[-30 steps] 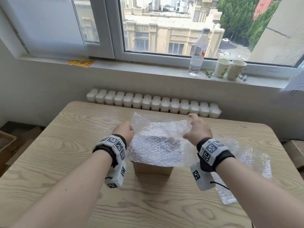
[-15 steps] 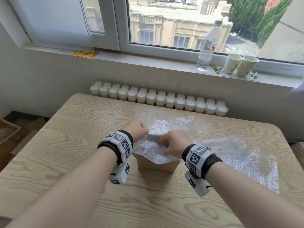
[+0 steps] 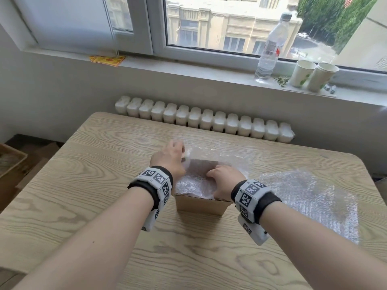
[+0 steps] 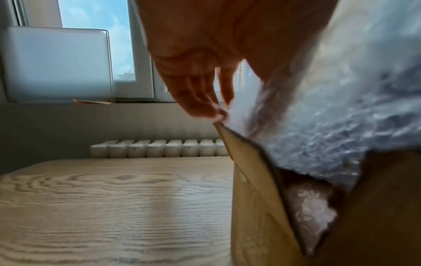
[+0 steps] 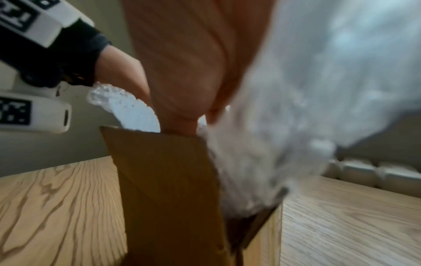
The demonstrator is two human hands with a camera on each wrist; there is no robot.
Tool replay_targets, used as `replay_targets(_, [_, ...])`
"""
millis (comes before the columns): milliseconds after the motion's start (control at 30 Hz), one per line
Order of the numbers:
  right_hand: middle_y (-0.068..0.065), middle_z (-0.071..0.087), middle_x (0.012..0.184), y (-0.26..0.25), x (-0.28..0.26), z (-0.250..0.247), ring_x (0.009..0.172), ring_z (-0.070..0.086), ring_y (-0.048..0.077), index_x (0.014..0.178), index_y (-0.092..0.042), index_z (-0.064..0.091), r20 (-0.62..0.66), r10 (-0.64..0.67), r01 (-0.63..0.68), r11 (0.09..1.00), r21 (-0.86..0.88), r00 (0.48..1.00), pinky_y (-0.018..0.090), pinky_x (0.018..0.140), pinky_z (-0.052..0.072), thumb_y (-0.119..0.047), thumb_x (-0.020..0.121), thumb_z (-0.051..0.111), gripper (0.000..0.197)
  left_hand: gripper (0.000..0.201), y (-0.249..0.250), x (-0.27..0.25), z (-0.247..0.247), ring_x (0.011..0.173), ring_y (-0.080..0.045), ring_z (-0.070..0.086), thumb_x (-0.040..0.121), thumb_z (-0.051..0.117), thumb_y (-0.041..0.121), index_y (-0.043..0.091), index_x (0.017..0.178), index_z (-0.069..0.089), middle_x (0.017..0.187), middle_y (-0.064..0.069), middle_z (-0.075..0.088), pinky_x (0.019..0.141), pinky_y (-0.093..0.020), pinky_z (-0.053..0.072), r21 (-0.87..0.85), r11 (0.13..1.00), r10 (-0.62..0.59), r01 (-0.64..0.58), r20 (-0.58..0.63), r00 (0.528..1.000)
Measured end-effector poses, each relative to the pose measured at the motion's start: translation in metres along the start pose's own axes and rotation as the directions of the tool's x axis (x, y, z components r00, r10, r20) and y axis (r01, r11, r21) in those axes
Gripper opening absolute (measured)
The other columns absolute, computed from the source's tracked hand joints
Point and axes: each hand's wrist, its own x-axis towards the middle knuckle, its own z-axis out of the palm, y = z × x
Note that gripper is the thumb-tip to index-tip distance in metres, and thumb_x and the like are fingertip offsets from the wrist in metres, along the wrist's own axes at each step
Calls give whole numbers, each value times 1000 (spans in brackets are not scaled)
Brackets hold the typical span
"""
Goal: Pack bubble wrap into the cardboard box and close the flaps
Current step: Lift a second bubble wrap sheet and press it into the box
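Left hand point(image 3: 169, 158) at far-left box corner, fingertips point(image 4: 200, 109) pinching edge of clear bubble wrap sheet point(image 3: 201, 181); right hand point(image 3: 224, 181) pressing same sheet down into small brown cardboard box point(image 3: 201, 205), finger curl hidden, grip unclear. Step: stuffing wrap, partly in, edges spilling over rim. Next: tuck overhang, then fold flaps. Count: one box mid pale wood-grain desk point(image 3: 83, 185), two wrap sheets, second point(image 3: 314, 201) loose at right.

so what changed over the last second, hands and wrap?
The bubble wrap sheet, held spread above the cardboard box a second ago, now sags into its opening. The right hand came in and down onto it; the left hand moved to the far left edge. Unchanged: box position, spare bubble wrap on the table.
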Motion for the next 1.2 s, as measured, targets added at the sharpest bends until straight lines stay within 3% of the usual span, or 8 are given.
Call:
replay_targets(100, [3,67,102,2,2,-3,98,60,23,108,-15,66,14,26,-27,997,71,1000,34,81,55,-16,69,67,39,26,11,-5,-11,70,-16,44,73,65,26,13,92,53,85,0,50,60,-26,41,29,959,275,-283,-351,895])
replay_targets(167, [1,67,92,2,3,-3,90,61,22,96,-17,67,24,40,-42,994,104,999,31,74,55,-17,67,69,29,20,22,-8,-16,58,-16,42,73,56,31,11,77,56,69,1,51,51,-27,46,30,883,440,-469,-403,803])
replay_targets(267, [-1,67,92,4,3,-4,87,60,18,91,-18,69,43,51,-57,986,157,998,27,72,51,-13,67,73,25,27,40,-10,-16,63,-19,53,86,51,34,12,80,65,67,2,54,62,-29,52,-18,889,457,-457,-29,889])
replay_targets(400, [2,69,97,8,-1,-8,94,62,21,104,-13,69,41,68,-75,977,198,997,29,75,52,-2,76,64,30,22,36,-7,3,98,-23,64,89,52,19,19,103,68,103,-1,69,73,-30,47,351,837,295,-421,358,886])
replay_targets(667, [6,63,99,12,-12,-16,94,59,25,97,-14,69,-238,154,-133,986,104,959,29,74,46,1,78,54,29,43,19,-3,16,112,-24,56,80,56,13,22,121,50,115,-1,67,109,-41,23,397,806,215,-440,497,841])
replay_targets(867, [3,61,117,13,-6,-13,109,56,21,122,-16,56,114,-27,42,990,-135,993,27,81,47,-11,75,66,48,59,17,-3,21,124,-20,46,80,63,22,31,133,41,129,1,54,104,-41,28,399,805,233,-439,469,852])
replay_targets(1100, [1,58,92,14,4,3,98,58,21,101,-15,67,-13,-43,42,999,-19,999,25,72,39,-26,78,63,26,20,31,-1,3,108,-18,56,86,53,17,21,99,67,107,2,68,94,-33,33,458,781,360,-424,225,905])
replay_targets(1200, [3,62,94,11,5,8,96,57,22,99,-15,68,-43,-21,22,999,43,999,28,74,45,-31,76,64,29,17,34,0,7,102,-20,63,84,57,20,21,96,69,104,1,69,90,-33,44,391,821,333,-415,263,906])
